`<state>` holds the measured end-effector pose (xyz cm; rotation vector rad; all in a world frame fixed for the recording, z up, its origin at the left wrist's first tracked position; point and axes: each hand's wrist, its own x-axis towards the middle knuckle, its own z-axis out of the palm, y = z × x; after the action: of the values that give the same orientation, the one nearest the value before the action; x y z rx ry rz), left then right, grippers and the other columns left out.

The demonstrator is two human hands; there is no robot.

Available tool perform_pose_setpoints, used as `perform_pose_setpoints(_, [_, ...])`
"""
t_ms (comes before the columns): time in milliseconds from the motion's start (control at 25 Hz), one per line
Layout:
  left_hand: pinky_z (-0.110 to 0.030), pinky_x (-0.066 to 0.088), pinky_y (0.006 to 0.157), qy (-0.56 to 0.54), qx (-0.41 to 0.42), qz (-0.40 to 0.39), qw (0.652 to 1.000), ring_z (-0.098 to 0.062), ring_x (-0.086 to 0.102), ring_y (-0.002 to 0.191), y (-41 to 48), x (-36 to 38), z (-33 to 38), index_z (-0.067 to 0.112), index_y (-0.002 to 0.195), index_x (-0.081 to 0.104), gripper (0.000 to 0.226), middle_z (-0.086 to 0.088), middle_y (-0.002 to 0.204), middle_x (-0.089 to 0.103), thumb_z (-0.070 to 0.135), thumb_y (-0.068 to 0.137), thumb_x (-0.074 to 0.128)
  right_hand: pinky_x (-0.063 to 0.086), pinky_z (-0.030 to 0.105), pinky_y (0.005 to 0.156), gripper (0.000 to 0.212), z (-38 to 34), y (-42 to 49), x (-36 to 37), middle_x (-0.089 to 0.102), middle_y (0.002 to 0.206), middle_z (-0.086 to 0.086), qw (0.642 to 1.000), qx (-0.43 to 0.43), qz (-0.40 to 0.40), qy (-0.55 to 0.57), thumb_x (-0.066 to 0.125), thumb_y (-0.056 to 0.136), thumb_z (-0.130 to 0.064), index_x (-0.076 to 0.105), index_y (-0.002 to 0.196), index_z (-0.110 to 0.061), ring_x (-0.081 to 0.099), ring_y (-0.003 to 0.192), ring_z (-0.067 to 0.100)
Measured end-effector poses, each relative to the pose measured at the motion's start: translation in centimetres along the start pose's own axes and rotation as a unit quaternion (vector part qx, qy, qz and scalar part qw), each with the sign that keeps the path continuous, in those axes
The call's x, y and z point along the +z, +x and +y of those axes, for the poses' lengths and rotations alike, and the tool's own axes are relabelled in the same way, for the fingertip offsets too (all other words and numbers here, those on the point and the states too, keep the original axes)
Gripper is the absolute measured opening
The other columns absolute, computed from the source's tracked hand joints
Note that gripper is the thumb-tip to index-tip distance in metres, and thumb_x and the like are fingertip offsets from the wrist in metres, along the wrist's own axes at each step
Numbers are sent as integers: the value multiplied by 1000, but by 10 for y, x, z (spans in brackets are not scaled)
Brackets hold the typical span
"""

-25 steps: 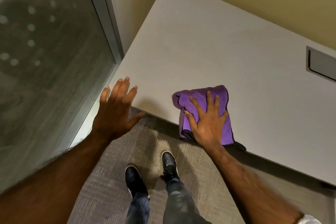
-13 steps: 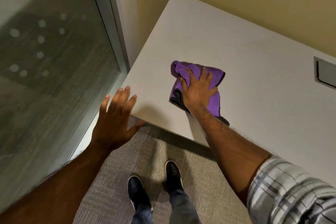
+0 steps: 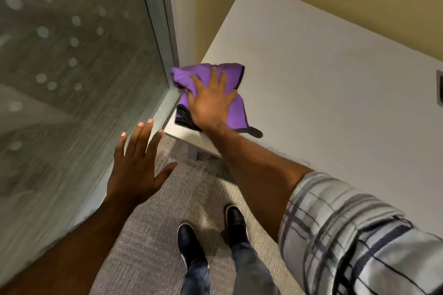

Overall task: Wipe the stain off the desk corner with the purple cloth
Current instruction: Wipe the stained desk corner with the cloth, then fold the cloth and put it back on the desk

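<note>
A crumpled purple cloth (image 3: 236,112) with a dark edge lies on the near left corner of the white desk (image 3: 311,79). My right hand (image 3: 211,100) presses flat on top of the cloth, fingers spread over it. The cloth's upper fold hangs slightly past the desk's left edge. My left hand (image 3: 137,165) hovers open in the air, left of the desk corner, touching nothing. No stain shows; the cloth covers the corner.
A frosted glass panel (image 3: 72,79) with a metal frame (image 3: 163,43) stands close on the left. A yellow wall runs behind the desk. A cable cutout (image 3: 440,88) sits at the desk's right. My shoes (image 3: 191,242) stand on grey carpet below.
My right hand has slid the cloth left across the desk, from the front edge to the left corner by the glass frame. The left hand has stayed open in the air.
</note>
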<state>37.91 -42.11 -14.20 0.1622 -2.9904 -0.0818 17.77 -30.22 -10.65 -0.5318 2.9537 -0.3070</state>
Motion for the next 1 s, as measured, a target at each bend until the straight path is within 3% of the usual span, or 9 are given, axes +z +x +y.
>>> perform_pose_setpoints(320, [-53,13,121,-8,-34,16,999,-28,19,152,-22,-23,-3,14,153,27,81,-9,165,19,65,90,37,18,71,109,52,-17,-80,15,18,164,12,987,-155,-24,25,48,95,-52,44,144,-36,10,151,36])
perform_pose_setpoints(440, [-54,12,120,-23,-29,12,999,-29,19,152,-22,-32,7,14,150,32,80,-10,164,21,66,90,38,25,73,107,62,8,-117,18,25,162,15,977,-214,-11,-9,71,88,-30,46,143,-35,17,150,39])
perform_pose_setpoints(520, [-54,13,119,-21,-20,7,1000,-29,20,152,-19,-38,15,13,151,32,83,-10,165,21,68,89,38,21,72,109,68,36,-132,11,22,163,12,976,-215,-43,-9,80,77,-20,50,136,-38,15,150,37])
perform_pose_setpoints(640, [-54,15,119,-24,-6,-9,1000,-31,23,151,-13,-44,26,12,151,31,86,-12,164,22,71,88,35,18,70,109,66,86,-158,-4,17,165,8,976,-204,-72,-40,81,72,-28,53,130,-40,12,151,35])
perform_pose_setpoints(800, [-54,17,119,-21,20,-17,999,-32,26,150,-3,-53,48,12,149,33,86,-14,163,25,71,88,36,28,70,103,60,143,-195,-21,28,161,11,982,-172,-54,-54,75,77,-25,57,133,-35,24,148,39])
perform_pose_setpoints(1000, [-55,17,120,-33,92,-2,995,-31,23,151,10,-64,74,12,148,36,84,-13,163,25,71,89,37,38,65,100,71,181,-231,-47,35,158,8,990,-83,-89,-72,89,65,-29,60,130,-33,31,145,37])
